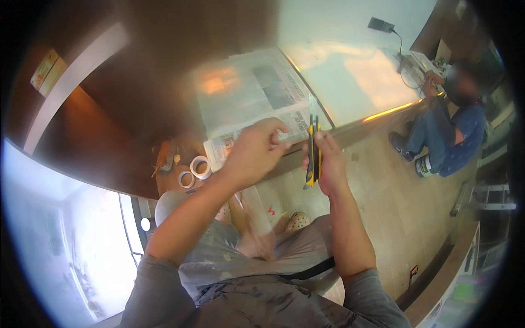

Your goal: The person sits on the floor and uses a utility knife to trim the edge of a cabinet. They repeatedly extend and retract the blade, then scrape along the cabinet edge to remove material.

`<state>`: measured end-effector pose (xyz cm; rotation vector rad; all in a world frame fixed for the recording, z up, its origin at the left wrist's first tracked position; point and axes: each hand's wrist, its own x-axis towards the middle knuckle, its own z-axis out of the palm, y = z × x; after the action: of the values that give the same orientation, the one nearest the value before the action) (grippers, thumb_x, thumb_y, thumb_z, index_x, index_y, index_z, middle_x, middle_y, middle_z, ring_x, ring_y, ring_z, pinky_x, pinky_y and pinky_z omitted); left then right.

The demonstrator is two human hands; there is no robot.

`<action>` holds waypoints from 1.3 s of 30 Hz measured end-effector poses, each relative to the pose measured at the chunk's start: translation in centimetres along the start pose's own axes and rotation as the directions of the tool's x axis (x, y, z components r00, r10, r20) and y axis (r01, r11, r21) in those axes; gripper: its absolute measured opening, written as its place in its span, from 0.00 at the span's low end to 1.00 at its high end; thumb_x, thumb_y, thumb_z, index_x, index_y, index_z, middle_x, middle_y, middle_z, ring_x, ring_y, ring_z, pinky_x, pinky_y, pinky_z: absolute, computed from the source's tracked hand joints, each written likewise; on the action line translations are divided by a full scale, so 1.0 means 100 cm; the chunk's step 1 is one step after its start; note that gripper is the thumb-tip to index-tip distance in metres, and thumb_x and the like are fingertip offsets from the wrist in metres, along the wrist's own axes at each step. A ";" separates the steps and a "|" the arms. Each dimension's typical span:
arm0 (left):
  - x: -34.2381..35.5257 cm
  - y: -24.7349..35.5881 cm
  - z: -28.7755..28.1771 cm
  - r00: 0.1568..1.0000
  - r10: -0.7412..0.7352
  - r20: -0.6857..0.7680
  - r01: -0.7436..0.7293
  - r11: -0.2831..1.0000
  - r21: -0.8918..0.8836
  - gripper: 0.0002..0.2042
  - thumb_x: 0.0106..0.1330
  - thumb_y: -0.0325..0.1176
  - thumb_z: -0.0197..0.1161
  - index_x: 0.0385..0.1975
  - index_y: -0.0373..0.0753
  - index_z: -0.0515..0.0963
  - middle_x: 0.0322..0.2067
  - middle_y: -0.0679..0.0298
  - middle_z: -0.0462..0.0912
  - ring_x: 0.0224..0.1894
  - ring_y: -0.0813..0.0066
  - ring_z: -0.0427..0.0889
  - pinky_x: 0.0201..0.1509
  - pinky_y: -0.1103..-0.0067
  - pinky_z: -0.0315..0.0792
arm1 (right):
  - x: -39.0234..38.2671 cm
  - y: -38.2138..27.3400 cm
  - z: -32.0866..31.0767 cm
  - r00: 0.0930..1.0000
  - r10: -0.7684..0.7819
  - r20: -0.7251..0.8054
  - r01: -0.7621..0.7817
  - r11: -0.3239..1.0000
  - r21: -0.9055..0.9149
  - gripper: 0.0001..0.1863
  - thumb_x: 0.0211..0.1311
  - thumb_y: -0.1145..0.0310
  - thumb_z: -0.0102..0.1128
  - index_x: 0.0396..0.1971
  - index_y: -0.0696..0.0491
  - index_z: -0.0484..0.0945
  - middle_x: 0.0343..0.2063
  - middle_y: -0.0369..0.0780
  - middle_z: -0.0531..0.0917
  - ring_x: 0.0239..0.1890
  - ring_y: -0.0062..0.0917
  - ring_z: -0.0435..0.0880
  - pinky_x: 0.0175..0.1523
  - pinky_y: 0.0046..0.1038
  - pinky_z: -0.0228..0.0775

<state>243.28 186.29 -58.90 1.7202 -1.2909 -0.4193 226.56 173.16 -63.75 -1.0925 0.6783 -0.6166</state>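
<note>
The right hand [331,167] has its fingers clamped on a yellow-and-black utility knife [311,161], which stands nearly upright in front of the near edge of the surface [165,183], its blade pointing up and away from the person. The left hand [256,150] is just beside the knife, to its left, near the same edge; its fingers are curled and its thumb and forefinger stand apart.

Past the hands, newspaper [235,90] covers the middle of the surface back toward the far edge. To its right, a dark line divides it from a pale section [328,74] that catches patches of warm light. Near the left corner of the near edge lie a larger roll of tape [204,174] and a smaller roll of tape [186,186], with a small pile of items [164,156] behind them, too blurred to name.

Toward the right end of the surface, another person [464,139] sits low with both hands at its edge, a tub [423,165] beneath or beside them. A ladder [486,198] is on the plank floor [377,202] farther right.
</note>
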 end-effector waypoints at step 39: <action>0.024 -0.076 0.007 0.960 0.160 -0.231 -0.185 0.978 -0.092 0.14 0.59 0.20 0.75 0.46 0.34 0.88 0.41 0.60 0.83 0.40 0.71 0.85 0.41 0.76 0.82 | 0.052 0.009 0.039 0.907 0.231 0.352 -0.247 0.969 0.001 0.24 0.85 0.65 0.46 0.75 0.56 0.66 0.50 0.37 0.81 0.44 0.20 0.81 0.54 0.27 0.78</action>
<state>248.08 184.04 -64.85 1.4994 -1.2178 -0.1872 232.96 171.86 -64.44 -1.0235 0.4749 -0.2149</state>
